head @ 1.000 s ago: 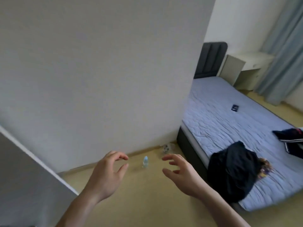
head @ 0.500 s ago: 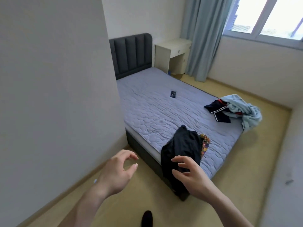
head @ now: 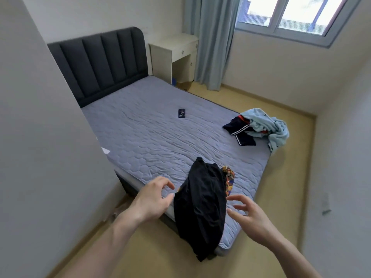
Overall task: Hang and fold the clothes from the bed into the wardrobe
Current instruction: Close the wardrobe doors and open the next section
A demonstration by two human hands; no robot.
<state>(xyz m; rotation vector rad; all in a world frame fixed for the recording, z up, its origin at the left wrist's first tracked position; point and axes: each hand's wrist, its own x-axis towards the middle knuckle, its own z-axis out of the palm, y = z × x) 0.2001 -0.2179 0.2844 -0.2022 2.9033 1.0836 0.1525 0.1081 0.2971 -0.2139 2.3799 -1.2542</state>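
A black garment (head: 200, 205) hangs over the near edge of the bed (head: 152, 137), with a colourful patterned piece (head: 228, 177) tucked beside it. My left hand (head: 152, 197) hovers just left of the black garment, fingers loosely curled and empty. To the garment's right, my right hand (head: 251, 215) is spread and holds nothing. At the bed's far right corner lie a dark striped garment (head: 239, 131) and a light blue one (head: 265, 127). The wardrobe is out of view.
A dark phone (head: 181, 113) lies mid-mattress. A grey wall panel (head: 40, 137) stands close on the left. A cream bedside desk (head: 174, 55), curtain (head: 210, 41) and window (head: 291, 15) are at the back. Yellow floor (head: 281, 197) runs right of the bed.
The view has swung right from the wall to the bed and come closer. Both empty hands have moved forward to either side of the black garment.
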